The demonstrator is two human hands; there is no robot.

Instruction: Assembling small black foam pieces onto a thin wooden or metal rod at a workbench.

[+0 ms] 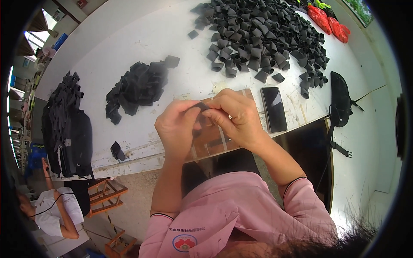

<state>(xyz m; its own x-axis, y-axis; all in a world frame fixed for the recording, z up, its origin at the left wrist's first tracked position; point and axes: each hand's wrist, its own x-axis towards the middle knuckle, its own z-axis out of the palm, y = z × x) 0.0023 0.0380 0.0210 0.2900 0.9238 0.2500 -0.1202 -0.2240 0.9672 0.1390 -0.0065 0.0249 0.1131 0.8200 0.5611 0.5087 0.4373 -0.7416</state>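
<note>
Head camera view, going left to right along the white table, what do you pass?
Stack of black fabric strips at the left edge → loose heap of flat black pieces → flat black phone → black bag with straps.

dark phone screen on table, red bags far right

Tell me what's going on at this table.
A person in a pink shirt pinches a small black fabric piece between the left hand and the right hand, above a white table. A big heap of rolled black pieces lies beyond, a flatter black pile to the left, a dark phone alongside.
</note>
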